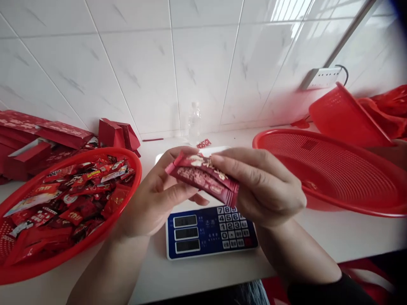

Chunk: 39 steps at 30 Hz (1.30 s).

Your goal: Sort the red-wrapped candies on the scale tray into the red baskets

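Between my two hands, a red wrapped snack packet (203, 180) with crimped ends is held tilted above a digital scale (206, 231). My left hand (165, 190) is closed on its left part, with the thumb underneath. My right hand (267, 182) grips its right end, fingers over the top. The packet's print is too small to read. Below, the scale shows a blue panel with number keys and small displays; my hands and the packet hide most of its white top. A red basket (135, 186) full of small red-wrapped sweets (76, 203) stands at the left.
A second red basket (349, 169) stands at the right, with more red plastic tubs (346, 114) behind it. Red boxes (57, 135) lie at the back left. A clear bottle (194, 123) stands by the tiled wall, near a small red packet (204, 144). A power strip (322, 78) is on the wall.
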Motion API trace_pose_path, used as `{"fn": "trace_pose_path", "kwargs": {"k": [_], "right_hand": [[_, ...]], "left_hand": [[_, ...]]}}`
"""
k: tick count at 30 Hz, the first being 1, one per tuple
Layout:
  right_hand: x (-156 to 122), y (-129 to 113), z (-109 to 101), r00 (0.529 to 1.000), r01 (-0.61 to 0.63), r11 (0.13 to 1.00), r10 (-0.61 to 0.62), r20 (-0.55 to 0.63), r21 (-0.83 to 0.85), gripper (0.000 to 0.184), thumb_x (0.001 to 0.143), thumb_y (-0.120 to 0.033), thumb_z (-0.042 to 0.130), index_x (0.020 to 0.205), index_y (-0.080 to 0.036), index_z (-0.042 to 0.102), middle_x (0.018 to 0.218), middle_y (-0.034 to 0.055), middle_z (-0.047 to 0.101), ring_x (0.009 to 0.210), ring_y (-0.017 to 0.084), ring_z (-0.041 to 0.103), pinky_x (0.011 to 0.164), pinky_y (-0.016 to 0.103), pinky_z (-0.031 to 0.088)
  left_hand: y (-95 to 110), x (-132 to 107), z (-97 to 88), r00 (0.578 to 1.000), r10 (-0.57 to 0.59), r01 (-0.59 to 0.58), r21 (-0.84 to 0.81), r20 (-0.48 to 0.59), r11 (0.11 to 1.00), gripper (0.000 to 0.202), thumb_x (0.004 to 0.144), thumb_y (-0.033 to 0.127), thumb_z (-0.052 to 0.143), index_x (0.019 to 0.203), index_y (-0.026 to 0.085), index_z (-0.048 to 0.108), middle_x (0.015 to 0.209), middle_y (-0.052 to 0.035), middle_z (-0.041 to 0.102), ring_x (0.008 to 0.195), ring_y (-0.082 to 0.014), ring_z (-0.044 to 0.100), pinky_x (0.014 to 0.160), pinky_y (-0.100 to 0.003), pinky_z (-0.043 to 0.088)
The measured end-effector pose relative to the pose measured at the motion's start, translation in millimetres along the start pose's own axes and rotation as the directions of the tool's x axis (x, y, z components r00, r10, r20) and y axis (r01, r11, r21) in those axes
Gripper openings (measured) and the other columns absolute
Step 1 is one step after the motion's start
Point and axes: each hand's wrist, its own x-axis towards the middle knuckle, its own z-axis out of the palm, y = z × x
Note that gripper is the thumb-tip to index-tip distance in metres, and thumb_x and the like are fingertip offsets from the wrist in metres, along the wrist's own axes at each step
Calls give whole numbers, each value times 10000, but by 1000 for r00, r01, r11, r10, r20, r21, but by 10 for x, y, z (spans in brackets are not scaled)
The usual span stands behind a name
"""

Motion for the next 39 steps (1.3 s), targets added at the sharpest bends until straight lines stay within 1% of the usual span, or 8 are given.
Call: {"fn": "trace_pose_path", "kwargs": {"k": [3, 8, 15, 22, 25, 31, 35, 39], "right_hand": [[9, 25, -14, 999, -36, 999, 36, -27, 20, 472, 873, -38, 634, 1275, -285, 637, 1119, 30, 699, 952, 200, 697, 786, 310, 609], [28, 54, -28, 999, -48, 996, 47, 12, 77, 283, 932, -99, 574, 1170, -209, 682, 1086, 54, 701, 956, 197, 693, 785, 320, 608], [65, 35, -100, 998, -35, 999, 37, -49, 32, 281, 935, -42, 558, 1146, -170, 691, 1075, 68, 704, 963, 156, 670, 832, 264, 572], [104, 54, -101, 997, 10, 992, -20, 78, 123, 241, 929, -40, 560, 1093, -136, 708, 1002, 97, 697, 901, 162, 689, 770, 281, 600], [116, 71, -71, 986, 41, 982, -69, 149, 182, 288, 928, -31, 534, 1135, -148, 696, 1040, 103, 689, 933, 174, 695, 752, 284, 606], [125, 38, -86, 939, -344, 782, 275, 207, 520, 407, 972, -64, 476, 1290, -287, 598, 984, 13, 730, 790, 109, 699, 629, 206, 582], [151, 16, -75, 842, -539, 619, 378, 385, 571, 91, 939, -223, 637, 1008, -224, 696, 816, -4, 735, 712, 104, 688, 615, 184, 561], [151, 15, -24, 764, -645, 551, 460, 453, 529, 133, 920, -279, 670, 824, -187, 675, 735, -1, 713, 670, 99, 662, 615, 185, 544]], "left_hand": [[-66, 47, 38, 995, -40, 29, 119, 93, 992, 139, 888, 303, 671, 1011, 239, 690, 1058, -46, 683, 986, -222, 668, 700, -268, 608], [-101, 15, 108, 964, -195, 151, 230, 181, 962, 47, 906, 209, 625, 911, 190, 667, 894, -31, 663, 843, -159, 661, 693, -241, 584], [-296, -355, -58, 942, -334, 320, 229, 26, 919, 99, 921, 272, 628, 961, 185, 653, 889, -35, 661, 809, -126, 643, 738, -244, 552], [-245, -266, -50, 997, -73, 72, 80, 4, 994, 440, 892, 591, 574, 1029, 179, 648, 865, -53, 660, 754, -153, 640, 631, -250, 554], [-99, -150, 64, 998, 49, -46, 72, -38, 996, 316, 931, 499, 574, 967, 194, 653, 830, -28, 649, 723, -136, 628, 612, -233, 556], [56, -68, 188, 978, 177, -145, 257, -108, 956, 58, 938, 255, 630, 969, 246, 679, 852, 25, 661, 746, -80, 609, 717, -166, 527], [11, -62, 172, 979, 192, -154, 358, -72, 921, 89, 951, 254, 605, 1011, 279, 666, 932, 27, 689, 846, -107, 642, 793, -197, 521], [-11, -50, 109, 972, 230, -185, 477, -38, 859, 77, 961, 270, 583, 969, 264, 659, 881, 27, 687, 832, -118, 656, 793, -208, 521]]}}
